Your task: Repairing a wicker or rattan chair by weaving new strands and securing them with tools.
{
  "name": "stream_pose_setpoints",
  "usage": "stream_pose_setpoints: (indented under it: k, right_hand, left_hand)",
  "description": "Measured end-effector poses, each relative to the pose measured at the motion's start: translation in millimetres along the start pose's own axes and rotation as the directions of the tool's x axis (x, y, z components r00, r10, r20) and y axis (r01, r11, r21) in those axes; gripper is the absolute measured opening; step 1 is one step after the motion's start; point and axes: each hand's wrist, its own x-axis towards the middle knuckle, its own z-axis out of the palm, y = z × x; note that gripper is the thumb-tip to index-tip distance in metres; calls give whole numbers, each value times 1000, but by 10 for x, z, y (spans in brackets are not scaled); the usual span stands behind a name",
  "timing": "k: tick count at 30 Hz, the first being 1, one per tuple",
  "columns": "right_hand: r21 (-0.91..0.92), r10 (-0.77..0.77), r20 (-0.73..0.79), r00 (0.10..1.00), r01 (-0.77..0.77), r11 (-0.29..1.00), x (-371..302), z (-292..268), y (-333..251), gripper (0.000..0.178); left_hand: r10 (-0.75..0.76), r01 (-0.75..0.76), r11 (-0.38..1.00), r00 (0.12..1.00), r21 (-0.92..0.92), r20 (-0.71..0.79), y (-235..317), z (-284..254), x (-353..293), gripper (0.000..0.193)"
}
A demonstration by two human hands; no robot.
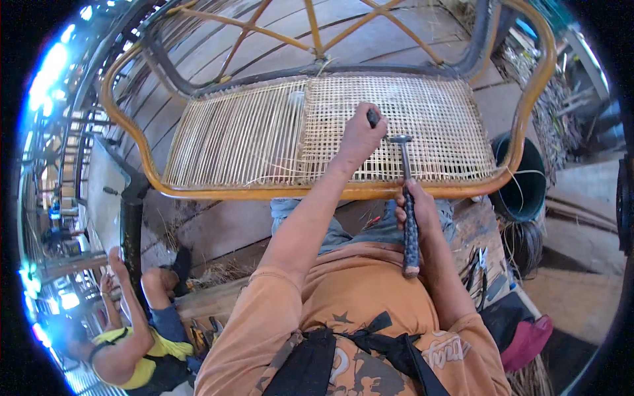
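Observation:
My left hand (360, 136) is closed round a short tool with a dark handle (374, 118), held over the woven part of a cane seat (422, 112). The tool's lower end is too small to make out. In my right hand (421, 210) is a hammer (410, 231), gripped partway along its dark patterned handle. Its metal head is up, just right of my left hand and above the weave. The seat's right part is woven both ways; its left part (231, 138) shows strands running mostly one way. A curved rattan frame (264, 193) surrounds the seat.
A dark green bucket (522, 191) stands right of the frame, a loose strand hanging by it. Pliers (482, 259) lie on the wooden bench (477, 228) at my right. Another person (135, 343) in a yellow top sits at lower left, near a dark post (131, 228).

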Motion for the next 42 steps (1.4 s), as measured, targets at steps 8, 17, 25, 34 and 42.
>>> stream_pose_setpoints:
  k: [8,17,25,34,42]
  right_hand:
    - [-52,79,30,996,-77,996,-47,-36,-71,35]
    - [60,15,-22,1000,-13,998,-116,-195,-108,30]
    - [90,17,5,1000,-18,996,-87,-100,-50,37]
    - [40,2,25,1000,-3,999,-222,-212,-91,40]
    - [102,-11,-14,1000,13,995,-178,-170,-47,39]
  left_hand:
    - [-33,33,999,999,-33,13,20,-56,-50,21]
    - [-68,66,994,997,-91,-26,78,98,-41,19]
    - [95,-90,989,995,114,-43,17,125,-21,19]
    - [-64,66,984,998,-164,16,133,53,-157,17]
    - [-48,48,997,999,-56,2,106,125,-182,18]
